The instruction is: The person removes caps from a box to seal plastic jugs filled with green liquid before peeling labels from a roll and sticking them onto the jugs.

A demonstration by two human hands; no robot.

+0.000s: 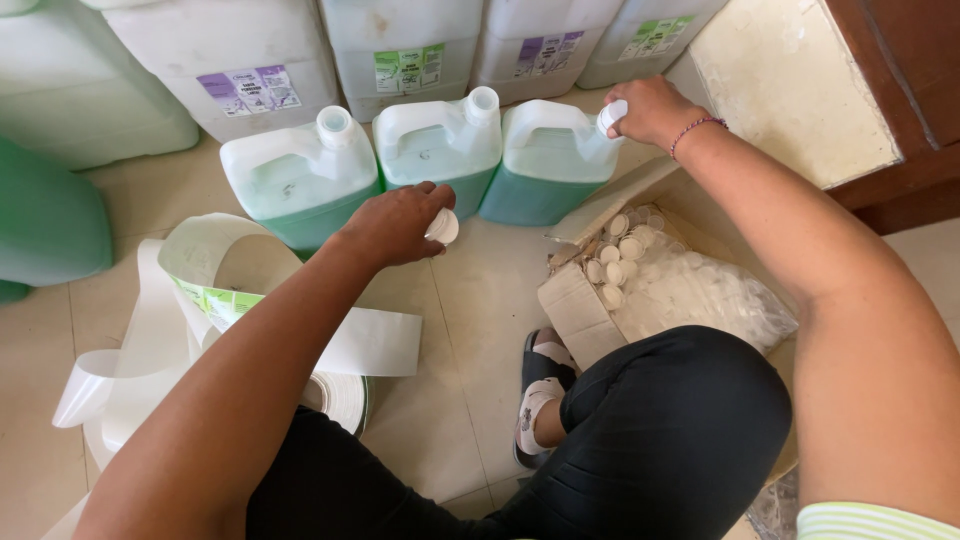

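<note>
Three white jugs of green liquid stand in a row on the tiled floor. My right hand grips a white cap on the neck of the right jug. My left hand holds another white cap in front of the middle jug, whose neck is uncapped. The left jug also stands with its neck uncapped.
A cardboard box holding a plastic bag of several white caps sits by my right knee. A roll of label backing paper trails at left. Large white canisters line the back; a wooden cabinet is at right.
</note>
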